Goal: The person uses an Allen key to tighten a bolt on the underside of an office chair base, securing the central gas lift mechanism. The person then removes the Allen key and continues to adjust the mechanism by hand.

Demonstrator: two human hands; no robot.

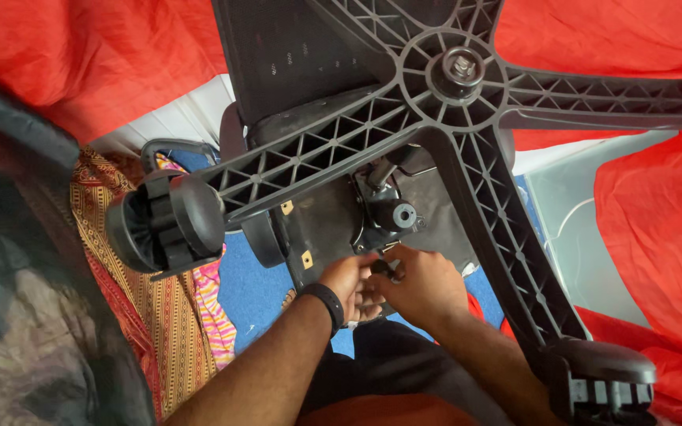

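Lying overturned, the office chair shows the black underside of its seat [325, 229], where a small dark part [383, 269] sits just below the tilt mechanism [384, 211]. The left hand [350, 285] and right hand [424, 285] meet there, fingers curled close around the part; whether they truly pinch it cannot be told. A black wristband [327, 304] circles the left wrist. The ribbed star base [451, 79] spreads above the hands, with one caster [166, 223] at left and another [603, 383] at lower right. Red cloth [657, 213] and a patterned fabric [132, 315] lie around.
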